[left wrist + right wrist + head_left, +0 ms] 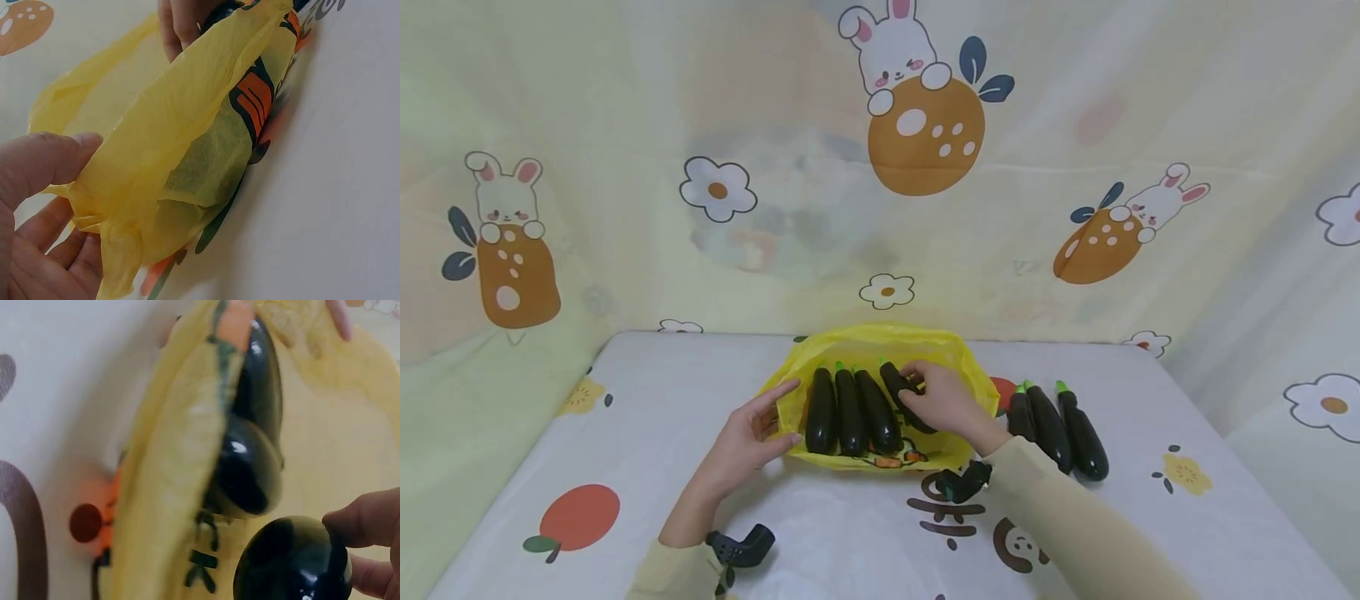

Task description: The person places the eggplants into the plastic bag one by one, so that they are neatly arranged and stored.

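A yellow plastic bag (880, 335) lies open on the table, with three eggplants (852, 412) side by side in its left part. Inside the bag's right part, my right hand (943, 400) grips a fourth eggplant (893, 379), tilted; in the right wrist view its rounded end (294, 562) shows by the fingertips. At the bag's left edge is my left hand (741, 442), thumb and fingers apart; the left wrist view shows this hand (44, 212) around the bag's gathered edge (125, 231), fingers loosely bent.
Three more eggplants (1082, 437) lie on the table right of the bag, partly behind my right forearm. A patterned cloth (790, 242) hangs behind the table (647, 400). Black devices (745, 546) are on both wrists.
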`<state>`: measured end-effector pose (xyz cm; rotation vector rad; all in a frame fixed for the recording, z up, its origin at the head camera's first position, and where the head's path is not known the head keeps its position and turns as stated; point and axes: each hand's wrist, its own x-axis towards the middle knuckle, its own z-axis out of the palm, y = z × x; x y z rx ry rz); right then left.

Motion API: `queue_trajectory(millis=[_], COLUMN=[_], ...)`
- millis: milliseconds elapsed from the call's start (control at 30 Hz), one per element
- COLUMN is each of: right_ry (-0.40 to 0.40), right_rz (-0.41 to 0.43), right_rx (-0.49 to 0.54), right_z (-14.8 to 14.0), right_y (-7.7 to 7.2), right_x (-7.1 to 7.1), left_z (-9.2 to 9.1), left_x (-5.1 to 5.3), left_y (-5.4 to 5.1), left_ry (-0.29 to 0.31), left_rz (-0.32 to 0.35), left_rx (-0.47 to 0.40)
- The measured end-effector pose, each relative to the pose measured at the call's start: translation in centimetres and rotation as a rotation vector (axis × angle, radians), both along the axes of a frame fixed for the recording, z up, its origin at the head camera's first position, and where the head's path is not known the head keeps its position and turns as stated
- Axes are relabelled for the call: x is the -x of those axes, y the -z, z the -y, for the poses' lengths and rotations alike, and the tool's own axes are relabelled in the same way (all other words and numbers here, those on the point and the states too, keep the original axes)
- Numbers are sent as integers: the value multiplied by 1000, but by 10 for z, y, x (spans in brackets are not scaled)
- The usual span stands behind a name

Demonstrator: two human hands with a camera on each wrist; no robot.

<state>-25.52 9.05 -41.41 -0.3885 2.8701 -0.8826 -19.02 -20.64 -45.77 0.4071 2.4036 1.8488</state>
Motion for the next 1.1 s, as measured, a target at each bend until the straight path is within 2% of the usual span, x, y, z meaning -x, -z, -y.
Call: queue_trajectory(millis=[233,500,900,1100], right_ry=[34,91,107,84], right_rz=[13,5,30,24], right_rx=[-6,22,24,26], right_z=[4,10,10,7], right_y=[14,23,25,18], right_x=[1,-2,-5,-6], left_z=[-1,-1,-1,-1], left_x=[1,1,0,0], left_y=[0,-1,1,0], left_ry=[6,-1,3,14], left_rz=[-7,2,11,-8], left_rx=[-2,0,-10,-28])
